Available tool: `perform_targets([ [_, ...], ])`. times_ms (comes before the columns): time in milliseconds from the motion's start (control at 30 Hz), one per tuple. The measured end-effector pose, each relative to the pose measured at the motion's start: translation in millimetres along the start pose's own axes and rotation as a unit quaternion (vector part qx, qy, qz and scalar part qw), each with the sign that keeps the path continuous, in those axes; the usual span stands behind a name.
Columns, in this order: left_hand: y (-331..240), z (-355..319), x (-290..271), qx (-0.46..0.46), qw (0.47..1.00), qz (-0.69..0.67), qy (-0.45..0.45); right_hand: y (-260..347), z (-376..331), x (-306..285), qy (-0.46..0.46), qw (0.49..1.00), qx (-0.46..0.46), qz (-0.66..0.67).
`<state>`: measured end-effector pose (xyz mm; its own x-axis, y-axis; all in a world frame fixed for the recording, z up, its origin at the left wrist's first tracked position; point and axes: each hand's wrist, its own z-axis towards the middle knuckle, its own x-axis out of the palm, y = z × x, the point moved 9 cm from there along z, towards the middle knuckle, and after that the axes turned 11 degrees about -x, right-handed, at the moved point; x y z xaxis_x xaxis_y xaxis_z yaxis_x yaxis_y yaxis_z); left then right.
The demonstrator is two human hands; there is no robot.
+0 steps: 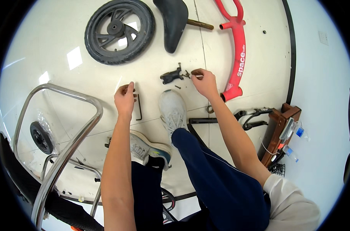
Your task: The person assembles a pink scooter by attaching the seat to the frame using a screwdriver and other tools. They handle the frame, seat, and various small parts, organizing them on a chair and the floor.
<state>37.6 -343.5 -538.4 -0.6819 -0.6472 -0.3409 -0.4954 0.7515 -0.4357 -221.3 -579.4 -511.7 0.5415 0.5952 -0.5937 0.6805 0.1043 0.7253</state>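
Note:
My left hand [125, 99] hovers over the floor with its fingers curled in. Right beside its fingertips is a black hex key [139, 108]; whether they touch it I cannot tell. My right hand [204, 82] has thumb and fingers pinched together, and anything between them is too small to make out. Close to those fingertips are small dark bolts [187, 74]. Just left of them lies a black clamp-like bike part [170, 76], with a long bolt [179, 66] standing out of it. A loose small bolt [177, 87] rests below that part.
A black wheel [91, 48], a saddle [173, 27] with its post and a red bike frame [239, 46] lie beyond my hands. A black fork [203, 120] is at right, near a wooden stand [294, 111]. Chrome tubing [73, 96] rises at left. My shoe [171, 106] stands between my arms.

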Motion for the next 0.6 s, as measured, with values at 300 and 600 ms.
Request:
perform_targets([
  [300,-75,56,-13,-0.071,0.949,-0.306,0.029,43,80,-22,-0.044,0.984,0.023,0.173],
  [600,-94,54,0,-0.088,0.911,-0.395,0.080,83,129,30,-0.014,0.980,0.071,0.185],
])
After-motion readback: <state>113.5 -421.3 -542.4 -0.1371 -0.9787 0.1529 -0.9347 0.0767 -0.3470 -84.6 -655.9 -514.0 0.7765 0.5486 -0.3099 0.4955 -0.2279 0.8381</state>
